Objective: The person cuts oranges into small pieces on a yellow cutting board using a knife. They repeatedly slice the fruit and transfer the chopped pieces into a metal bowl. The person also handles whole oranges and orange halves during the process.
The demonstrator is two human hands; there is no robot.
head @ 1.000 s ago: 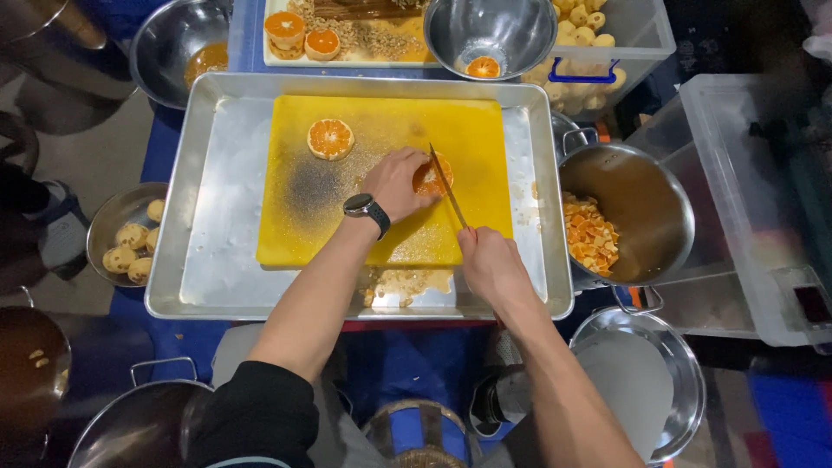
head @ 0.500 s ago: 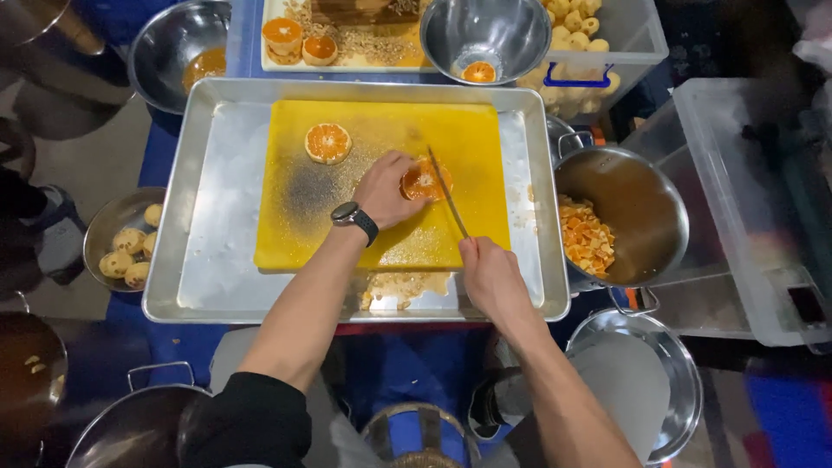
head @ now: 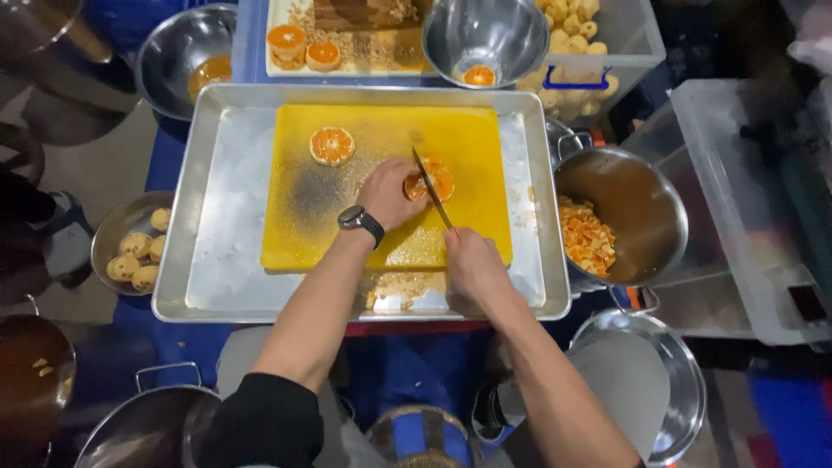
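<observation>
Left hand (head: 390, 192) steadies an orange (head: 431, 184) (partly hidden beneath fingers); right hand (head: 472, 264) grips a knife (head: 432, 198), handle concealed, slicing it.

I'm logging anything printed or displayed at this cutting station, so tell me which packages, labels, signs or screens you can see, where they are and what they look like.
Wristwatch: on the left hand's wrist, round dark face on a black strap; too small to tell if it is a screen.
Small dark panel with a red patch: on the clear plastic bin at far right; rectangular, blurred, possibly a label or display.
No packages or signs show.
</observation>
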